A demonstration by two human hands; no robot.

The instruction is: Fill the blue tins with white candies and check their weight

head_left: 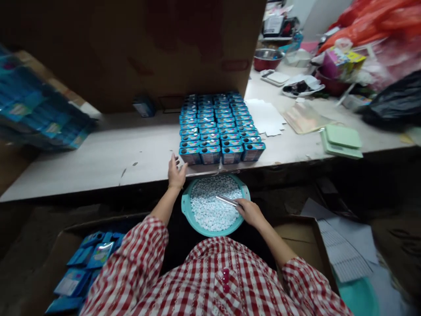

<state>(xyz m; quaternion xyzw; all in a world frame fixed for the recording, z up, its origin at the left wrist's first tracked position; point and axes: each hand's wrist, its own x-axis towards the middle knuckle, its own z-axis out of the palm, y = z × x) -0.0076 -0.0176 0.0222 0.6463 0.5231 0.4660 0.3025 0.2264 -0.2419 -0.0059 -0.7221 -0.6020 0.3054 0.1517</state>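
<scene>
My left hand (176, 175) is at the table's front edge, its thumb and fingers apart, beside the front left corner of a block of small blue tins (210, 155). Nothing shows between those fingers. The tins stand in close rows, and their tops carry dark round spots, with small white bits on some. Below the table edge, a turquoise basin (187, 210) holds many small white pellets (210, 210). Over the pellets, my right hand (250, 212) grips a slim silver metal tool (226, 200), which points to the left.
One blue tin (144, 107) stands apart by a large cardboard sheet (131, 52). Wrapped blue packs (39, 109) are stacked at left. A carton of blue packs (74, 281) sits low left. White cards (265, 115) and a green scale (342, 139) lie right.
</scene>
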